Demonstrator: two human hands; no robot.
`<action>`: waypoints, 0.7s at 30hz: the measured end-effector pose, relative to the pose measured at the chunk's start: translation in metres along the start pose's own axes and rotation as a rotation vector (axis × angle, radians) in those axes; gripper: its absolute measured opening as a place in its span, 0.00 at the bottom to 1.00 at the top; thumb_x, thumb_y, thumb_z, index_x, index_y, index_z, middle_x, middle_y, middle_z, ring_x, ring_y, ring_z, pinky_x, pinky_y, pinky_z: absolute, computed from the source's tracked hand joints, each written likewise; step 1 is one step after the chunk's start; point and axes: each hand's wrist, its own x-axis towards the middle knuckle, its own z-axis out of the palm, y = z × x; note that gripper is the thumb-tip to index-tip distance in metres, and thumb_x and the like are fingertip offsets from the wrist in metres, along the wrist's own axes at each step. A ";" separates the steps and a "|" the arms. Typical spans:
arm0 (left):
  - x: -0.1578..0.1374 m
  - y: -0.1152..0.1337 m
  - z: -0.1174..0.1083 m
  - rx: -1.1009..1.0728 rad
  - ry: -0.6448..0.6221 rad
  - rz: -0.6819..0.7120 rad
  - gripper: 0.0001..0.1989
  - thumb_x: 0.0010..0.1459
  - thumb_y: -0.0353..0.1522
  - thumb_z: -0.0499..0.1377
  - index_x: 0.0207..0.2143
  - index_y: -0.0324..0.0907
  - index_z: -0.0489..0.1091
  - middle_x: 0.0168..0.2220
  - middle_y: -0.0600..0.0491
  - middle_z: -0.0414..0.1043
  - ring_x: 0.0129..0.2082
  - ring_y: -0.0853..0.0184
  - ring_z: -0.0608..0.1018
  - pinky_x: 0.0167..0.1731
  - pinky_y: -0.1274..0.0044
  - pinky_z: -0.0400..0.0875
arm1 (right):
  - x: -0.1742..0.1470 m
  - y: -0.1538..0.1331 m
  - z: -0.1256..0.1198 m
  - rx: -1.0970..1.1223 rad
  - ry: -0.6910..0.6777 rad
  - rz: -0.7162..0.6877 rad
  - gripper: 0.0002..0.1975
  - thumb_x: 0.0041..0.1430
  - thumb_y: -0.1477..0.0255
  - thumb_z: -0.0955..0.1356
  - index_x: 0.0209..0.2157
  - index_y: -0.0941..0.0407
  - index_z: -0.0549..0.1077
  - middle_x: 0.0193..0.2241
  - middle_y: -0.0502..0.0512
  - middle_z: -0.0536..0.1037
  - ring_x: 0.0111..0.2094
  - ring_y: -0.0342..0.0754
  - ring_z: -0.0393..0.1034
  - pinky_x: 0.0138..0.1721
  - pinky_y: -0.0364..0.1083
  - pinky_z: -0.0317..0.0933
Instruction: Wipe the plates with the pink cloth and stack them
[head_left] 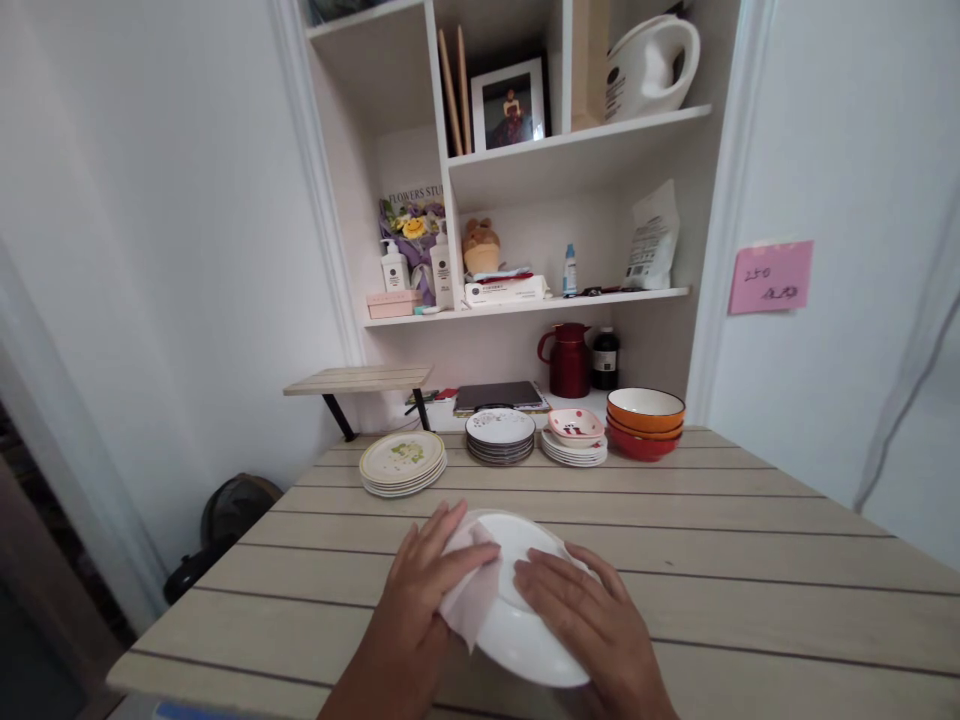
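A white plate is tilted over the near part of the table, with what looks like its underside and foot ring facing up. My left hand presses a thin white tissue against the plate's left side, thumb lying over the tissue. On the right side, my right hand holds the plate, its fingers laid across the surface towards the ring. The right thumb is hidden.
Along the table's back stand cream plates, dark-edged plates, small white plates topped by a pink bowl, and orange and red bowls. Behind them are a red jug, a small raised shelf and a shelving unit.
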 end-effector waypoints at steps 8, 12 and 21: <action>0.035 -0.012 -0.006 0.059 -0.158 -0.067 0.32 0.50 0.20 0.48 0.52 0.56 0.71 0.60 0.54 0.65 0.63 0.61 0.62 0.62 0.58 0.53 | 0.011 -0.011 0.000 -0.025 0.026 -0.265 0.28 0.59 0.74 0.68 0.60 0.49 0.62 0.47 0.47 0.79 0.50 0.49 0.74 0.58 0.52 0.60; 0.057 -0.009 0.012 -0.017 -0.240 0.018 0.29 0.52 0.21 0.49 0.51 0.54 0.72 0.59 0.52 0.67 0.61 0.59 0.66 0.59 0.61 0.60 | 0.015 -0.016 -0.001 -0.045 -0.002 -0.308 0.20 0.57 0.73 0.70 0.52 0.49 0.71 0.46 0.46 0.79 0.48 0.48 0.75 0.55 0.51 0.64; 0.083 -0.007 0.027 0.172 -0.526 0.043 0.27 0.56 0.24 0.50 0.57 0.47 0.66 0.60 0.49 0.66 0.60 0.58 0.67 0.58 0.65 0.60 | 0.029 -0.020 -0.003 -0.087 0.176 -0.344 0.10 0.63 0.76 0.64 0.39 0.51 0.77 0.39 0.43 0.83 0.45 0.43 0.75 0.64 0.50 0.50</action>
